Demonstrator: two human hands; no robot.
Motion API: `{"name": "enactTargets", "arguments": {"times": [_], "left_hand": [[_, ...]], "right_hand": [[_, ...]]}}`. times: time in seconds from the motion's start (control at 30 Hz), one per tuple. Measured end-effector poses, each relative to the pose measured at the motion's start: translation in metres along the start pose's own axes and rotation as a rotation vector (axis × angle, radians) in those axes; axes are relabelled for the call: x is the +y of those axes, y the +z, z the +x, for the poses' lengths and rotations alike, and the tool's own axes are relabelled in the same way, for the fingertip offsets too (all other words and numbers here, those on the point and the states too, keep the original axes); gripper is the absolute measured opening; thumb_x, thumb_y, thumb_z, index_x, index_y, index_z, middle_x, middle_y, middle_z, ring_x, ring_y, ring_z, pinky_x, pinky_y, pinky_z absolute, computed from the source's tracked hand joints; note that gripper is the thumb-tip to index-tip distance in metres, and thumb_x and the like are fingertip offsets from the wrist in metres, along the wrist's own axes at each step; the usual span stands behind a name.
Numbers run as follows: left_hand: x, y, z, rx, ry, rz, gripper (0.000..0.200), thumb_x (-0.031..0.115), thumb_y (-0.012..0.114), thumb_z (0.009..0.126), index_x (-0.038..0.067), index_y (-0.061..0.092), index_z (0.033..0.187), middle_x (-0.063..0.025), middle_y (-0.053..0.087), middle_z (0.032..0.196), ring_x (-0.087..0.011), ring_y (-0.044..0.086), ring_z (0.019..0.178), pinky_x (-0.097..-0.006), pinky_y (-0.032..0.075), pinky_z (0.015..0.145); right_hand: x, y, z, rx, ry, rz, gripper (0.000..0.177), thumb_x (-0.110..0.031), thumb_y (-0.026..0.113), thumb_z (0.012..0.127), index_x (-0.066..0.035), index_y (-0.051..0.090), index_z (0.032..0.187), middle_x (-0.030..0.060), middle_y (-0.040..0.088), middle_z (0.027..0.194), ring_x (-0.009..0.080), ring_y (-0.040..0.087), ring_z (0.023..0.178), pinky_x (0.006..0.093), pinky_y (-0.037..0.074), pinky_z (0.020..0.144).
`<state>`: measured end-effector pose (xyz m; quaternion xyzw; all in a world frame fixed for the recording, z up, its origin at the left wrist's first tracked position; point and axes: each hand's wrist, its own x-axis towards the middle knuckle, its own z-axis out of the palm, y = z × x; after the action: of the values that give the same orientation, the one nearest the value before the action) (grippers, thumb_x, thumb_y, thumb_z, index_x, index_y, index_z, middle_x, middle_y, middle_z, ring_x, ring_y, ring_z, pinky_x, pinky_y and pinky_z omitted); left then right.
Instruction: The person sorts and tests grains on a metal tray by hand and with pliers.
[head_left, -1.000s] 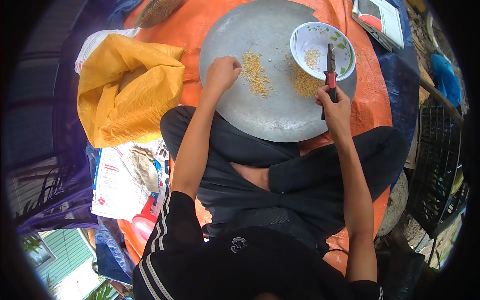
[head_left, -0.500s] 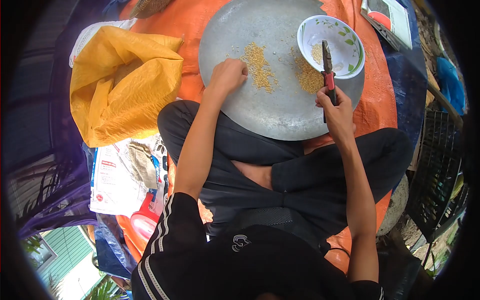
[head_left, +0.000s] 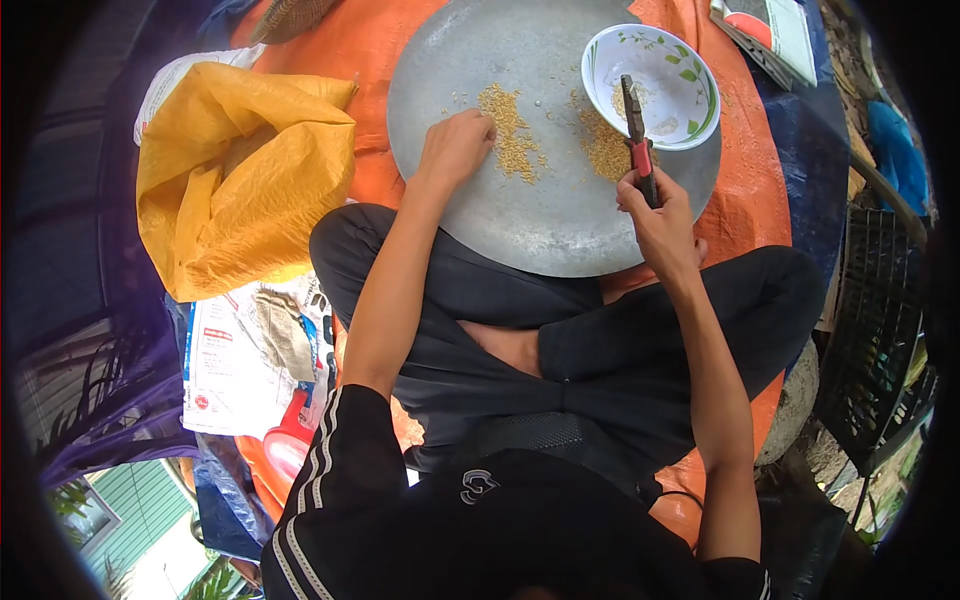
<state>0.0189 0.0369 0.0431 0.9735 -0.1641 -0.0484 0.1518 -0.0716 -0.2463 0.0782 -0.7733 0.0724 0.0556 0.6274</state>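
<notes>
My right hand (head_left: 658, 215) is wrapped round the handles of a pair of pliers (head_left: 639, 148) with red and black grips. Their metal jaws point away from me, over the near left part of a white bowl (head_left: 704, 78) with green leaf patterns. Some pale grains lie inside the bowl. My left hand (head_left: 458, 148) rests on a round grey metal tray (head_left: 560, 225), its fingers curled together beside a pile of golden grains (head_left: 512, 130). Whatever those fingertips pinch, if anything, is hidden. Another pile of grains (head_left: 603, 148) lies by the bowl's left side.
A yellow woven sack (head_left: 250, 190) stands open at the left on an orange tarp (head_left: 750, 190). Below it are a white printed bag (head_left: 235, 360), a cloth glove (head_left: 283, 335) and a red object (head_left: 290, 440). A black plastic crate (head_left: 868, 330) stands at the right.
The pliers have tilted a little to the left, and my right hand has turned with them. My left hand stays by the left pile. The whole view has shifted slightly.
</notes>
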Motion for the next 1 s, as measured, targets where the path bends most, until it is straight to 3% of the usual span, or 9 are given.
{"name": "enactTargets", "arguments": {"times": [0.17, 0.43, 0.57, 0.63, 0.87, 1.0], "left_hand": [[-0.002, 0.005, 0.002, -0.021, 0.047, 0.083, 0.009, 0.01, 0.061, 0.084, 0.003, 0.067, 0.086, -0.0116, 0.066, 0.091, -0.0342, 0.066, 0.086, -0.045, 0.052, 0.073], [-0.002, 0.01, -0.004, 0.062, 0.07, 0.1, 0.012, 0.007, 0.056, 0.089, -0.004, 0.06, 0.09, -0.0224, 0.061, 0.095, -0.0424, 0.062, 0.09, -0.0497, 0.051, 0.078], [-0.002, 0.01, -0.002, 0.058, 0.071, 0.066, 0.011, 0.006, 0.056, 0.09, -0.004, 0.061, 0.091, -0.0223, 0.061, 0.095, -0.0428, 0.062, 0.091, -0.0496, 0.051, 0.08], [0.0, 0.011, 0.0, -0.041, 0.041, 0.064, 0.011, 0.005, 0.055, 0.09, -0.004, 0.06, 0.091, -0.0229, 0.061, 0.096, -0.0437, 0.062, 0.091, -0.0496, 0.051, 0.081], [-0.008, 0.018, -0.003, -0.025, 0.066, 0.106, 0.013, 0.007, 0.06, 0.09, -0.006, 0.059, 0.09, -0.0239, 0.061, 0.097, -0.0438, 0.062, 0.093, -0.0502, 0.051, 0.08], [0.004, -0.005, -0.006, 0.086, 0.048, -0.182, 0.011, 0.005, 0.062, 0.089, -0.006, 0.062, 0.091, -0.0219, 0.066, 0.088, -0.0379, 0.066, 0.083, -0.0441, 0.053, 0.075]], "right_hand": [[-0.001, 0.001, 0.0, -0.013, -0.018, -0.028, 0.018, -0.017, 0.066, 0.089, -0.001, 0.061, 0.083, -0.0024, 0.049, 0.062, 0.0064, 0.043, 0.058, 0.0274, 0.035, 0.054], [-0.002, 0.001, -0.002, -0.025, -0.042, -0.037, 0.017, -0.017, 0.066, 0.089, -0.002, 0.06, 0.082, -0.0027, 0.046, 0.061, 0.007, 0.041, 0.057, 0.0279, 0.034, 0.054], [-0.002, 0.002, -0.003, -0.032, -0.044, -0.045, 0.018, -0.017, 0.066, 0.089, -0.002, 0.06, 0.083, -0.0026, 0.045, 0.061, 0.0072, 0.04, 0.057, 0.028, 0.033, 0.054], [-0.005, 0.002, -0.003, -0.037, -0.047, -0.058, 0.017, -0.017, 0.066, 0.089, -0.002, 0.061, 0.083, -0.0026, 0.045, 0.061, 0.0071, 0.041, 0.057, 0.028, 0.033, 0.054], [-0.009, 0.002, -0.005, -0.05, -0.039, -0.054, 0.017, -0.017, 0.065, 0.089, -0.002, 0.061, 0.084, -0.0029, 0.046, 0.062, 0.0067, 0.04, 0.058, 0.0276, 0.034, 0.054], [-0.006, 0.002, -0.005, -0.047, -0.039, -0.058, 0.017, -0.018, 0.065, 0.088, -0.002, 0.061, 0.085, -0.0031, 0.046, 0.062, 0.0066, 0.04, 0.058, 0.0273, 0.034, 0.054]]}}
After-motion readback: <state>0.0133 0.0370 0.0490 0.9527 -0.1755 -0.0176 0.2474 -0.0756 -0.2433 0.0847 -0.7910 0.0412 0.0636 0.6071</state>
